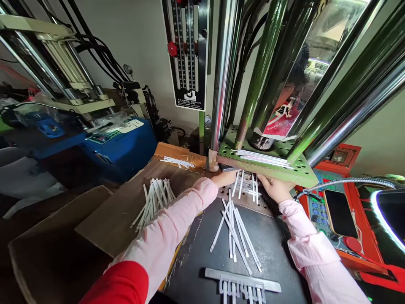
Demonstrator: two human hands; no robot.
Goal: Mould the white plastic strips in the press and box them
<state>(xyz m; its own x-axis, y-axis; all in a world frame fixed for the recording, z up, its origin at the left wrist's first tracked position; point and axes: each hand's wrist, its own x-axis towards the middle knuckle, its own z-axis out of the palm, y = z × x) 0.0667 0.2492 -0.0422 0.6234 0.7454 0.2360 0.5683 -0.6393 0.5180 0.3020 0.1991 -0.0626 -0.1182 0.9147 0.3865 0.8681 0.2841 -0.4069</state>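
Observation:
My left hand (227, 179) reaches under the green press plate (265, 171), its fingers hidden beneath the plate's edge. From the other side my right hand (276, 188) reaches in too; its thumb shows near the white strips, while the other fingers are covered. Between the hands, several thin white strips (241, 184) stick out toward me from a metal mold (248, 179) under the plate. Whether either hand grips anything cannot be seen. Nearer me, loose white strips (236, 232) lie fanned on the black tabletop (196, 261).
A metal bar (210, 273) with clear plastic pieces and strips lies in front. More strips (155, 198) are piled on cardboard at left, others (265, 158) on the press plate. A phone (340, 213) rests on the red control box (367, 236). Steel columns (223, 76) rise around the press.

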